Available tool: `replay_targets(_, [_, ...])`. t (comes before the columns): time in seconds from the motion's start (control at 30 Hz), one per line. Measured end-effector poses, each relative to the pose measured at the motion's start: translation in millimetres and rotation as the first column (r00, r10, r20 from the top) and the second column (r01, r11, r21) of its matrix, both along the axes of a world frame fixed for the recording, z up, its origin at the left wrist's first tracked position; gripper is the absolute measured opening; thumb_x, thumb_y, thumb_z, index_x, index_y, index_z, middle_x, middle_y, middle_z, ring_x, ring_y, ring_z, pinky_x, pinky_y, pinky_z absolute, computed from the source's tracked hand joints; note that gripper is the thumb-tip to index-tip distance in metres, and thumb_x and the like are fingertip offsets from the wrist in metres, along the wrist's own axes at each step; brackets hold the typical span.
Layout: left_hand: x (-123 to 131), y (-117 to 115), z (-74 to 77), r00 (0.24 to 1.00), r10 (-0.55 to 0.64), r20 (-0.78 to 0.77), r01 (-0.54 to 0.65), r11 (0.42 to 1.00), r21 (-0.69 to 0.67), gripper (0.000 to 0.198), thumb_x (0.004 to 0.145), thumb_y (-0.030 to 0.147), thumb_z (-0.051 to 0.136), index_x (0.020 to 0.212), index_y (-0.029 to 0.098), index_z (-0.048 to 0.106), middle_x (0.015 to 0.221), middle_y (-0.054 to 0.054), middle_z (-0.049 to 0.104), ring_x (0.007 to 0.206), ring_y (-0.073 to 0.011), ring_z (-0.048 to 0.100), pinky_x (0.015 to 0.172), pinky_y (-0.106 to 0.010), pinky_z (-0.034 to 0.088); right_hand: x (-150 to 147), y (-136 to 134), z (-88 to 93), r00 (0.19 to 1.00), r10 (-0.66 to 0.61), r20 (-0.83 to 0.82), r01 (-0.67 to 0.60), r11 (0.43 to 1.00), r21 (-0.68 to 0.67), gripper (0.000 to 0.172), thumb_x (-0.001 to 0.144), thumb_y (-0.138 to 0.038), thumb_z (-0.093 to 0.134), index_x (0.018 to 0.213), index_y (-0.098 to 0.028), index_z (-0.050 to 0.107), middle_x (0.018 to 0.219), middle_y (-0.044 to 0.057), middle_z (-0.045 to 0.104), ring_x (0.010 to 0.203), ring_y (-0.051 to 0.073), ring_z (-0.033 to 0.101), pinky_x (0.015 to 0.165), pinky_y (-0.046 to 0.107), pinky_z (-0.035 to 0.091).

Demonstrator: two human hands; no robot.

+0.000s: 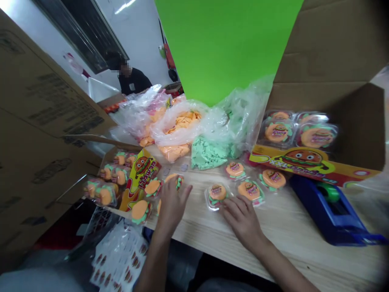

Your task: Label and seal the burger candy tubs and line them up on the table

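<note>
My left hand (172, 205) reaches over the loose orange-and-green toy burgers on the left, thumb spread apart. Its fingertips are at a toy burger (172, 177), partly hidden behind them. More loose toy burgers (140, 211) lie beside it, next to a small display box (141, 172). My right hand (241, 217) has its bent fingers at the right edge of a toy burger in a clear plastic case (216, 191); the fingertips are partly hidden. Other burgers with printed labels (251, 190) sit just beyond that hand, at least one in a clear case.
A large display box (306, 162) holding cased burgers stands at the right, with a blue tape dispenser (331, 215) before it. Bags of orange pieces (174, 151) and green pieces (209, 154) line the back. Cartons (39, 109) rise at left. A person (133, 79) sits beyond.
</note>
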State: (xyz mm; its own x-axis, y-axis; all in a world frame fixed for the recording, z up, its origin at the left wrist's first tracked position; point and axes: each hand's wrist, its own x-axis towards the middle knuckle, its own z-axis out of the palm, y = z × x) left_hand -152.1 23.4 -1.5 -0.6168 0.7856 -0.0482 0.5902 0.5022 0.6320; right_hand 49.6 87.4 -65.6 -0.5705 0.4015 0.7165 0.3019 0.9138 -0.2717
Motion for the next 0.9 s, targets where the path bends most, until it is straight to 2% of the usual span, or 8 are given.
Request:
replay_targets(0.13, [-44.7,17.4,-12.7,0.967,-0.05,-0.25,-0.004,0.977,-0.213,0.077,0.071,0.04,0.062,0.132,0.006,0.03,0.139,-0.027,0.033,0.132,-0.0383,0.023,0.106,-0.051,0.011,-17.1,16.0,-4.3,0.994,-0.075,0.081,0.093,0.964,-0.25,0.03,0.088,-0.005,0.039,0.091,-0.016,0.068,0.097,0.015,0.068,0.089,0.025,0.058,0.085,0.048,0.041])
replay_targets(0.27, [-56.7,28.5,-24.5,0.916,-0.135,-0.377,-0.011,0.932,-0.361,0.078,0.07,0.045,0.062,0.131,0.005,0.032,0.132,-0.03,0.042,0.129,-0.0413,0.029,0.104,-0.058,0.003,-19.2,0.9,6.4,0.994,-0.059,0.095,0.101,0.833,-0.544,0.028,0.088,-0.011,0.04,0.102,-0.013,0.065,0.099,0.017,0.065,0.091,0.027,0.058,0.082,0.047,0.045])
replay_targets(0.37, [-56.7,32.0,-28.7,0.89,-0.163,-0.427,-0.028,0.913,-0.407,0.081,0.074,0.05,0.057,0.133,0.003,0.028,0.128,-0.032,0.044,0.124,-0.0429,0.036,0.102,-0.06,0.002,-27.5,-26.4,14.5,0.999,0.028,0.042,0.014,0.652,-0.758,0.029,0.087,-0.016,0.042,0.108,-0.012,0.061,0.091,0.012,0.067,0.085,0.022,0.062,0.077,0.036,0.05])
replay_targets(0.47, [-56.1,33.2,-28.4,0.879,-0.169,-0.445,-0.046,0.9,-0.433,0.086,0.075,0.055,0.052,0.135,0.001,0.024,0.127,-0.033,0.044,0.122,-0.0443,0.038,0.101,-0.06,0.011,-43.4,-50.7,15.4,0.993,0.109,-0.036,-0.077,0.396,-0.915,0.031,0.085,-0.02,0.045,0.11,-0.01,0.06,0.078,0.007,0.066,0.07,0.018,0.064,0.067,0.029,0.052])
replay_targets(0.57, [-51.9,31.2,-24.0,0.866,-0.186,-0.463,-0.041,0.899,-0.437,0.085,0.078,0.056,0.049,0.137,0.002,0.022,0.127,-0.03,0.046,0.123,-0.0412,0.038,0.103,-0.057,0.01,-63.0,-62.7,9.2,0.981,0.145,-0.128,-0.147,0.127,-0.981,0.035,0.087,-0.023,0.041,0.113,-0.007,0.057,0.078,0.008,0.065,0.066,0.016,0.064,0.061,0.028,0.053])
replay_targets(0.67, [-41.4,27.3,-18.4,0.863,-0.201,-0.464,-0.025,0.9,-0.436,0.08,0.079,0.054,0.05,0.137,0.005,0.025,0.125,-0.026,0.049,0.122,-0.0384,0.04,0.105,-0.053,0.009,-85.3,-63.4,2.2,0.976,0.127,-0.175,-0.164,-0.094,-0.982,0.037,0.088,-0.022,0.036,0.118,-0.006,0.051,0.086,0.009,0.062,0.065,0.014,0.065,0.06,0.027,0.054])
replay_targets(0.8, [-23.0,23.6,-11.7,0.9,-0.147,-0.41,-0.049,0.902,-0.429,0.078,0.078,0.052,0.051,0.135,0.003,0.028,0.12,-0.031,0.049,0.116,-0.0444,0.042,0.096,-0.055,0.024,-110.5,-57.7,-0.7,0.975,0.127,-0.184,-0.144,-0.276,-0.95,0.027,0.091,-0.022,0.04,0.115,-0.011,0.05,0.074,0.0,0.061,0.05,0.009,0.059,0.05,0.024,0.052])
replay_targets(0.9, [-13.1,20.6,-8.1,0.948,-0.117,-0.297,-0.016,0.913,-0.409,0.082,0.074,0.046,0.056,0.135,0.001,0.025,0.121,-0.032,0.046,0.118,-0.047,0.039,0.091,-0.053,0.03,-116.2,-52.1,0.7,0.976,0.122,-0.182,-0.136,-0.313,-0.94,0.025,0.093,-0.031,0.044,0.106,-0.013,0.053,0.06,-0.006,0.055,0.04,0.006,0.049,0.041,0.019,0.043])
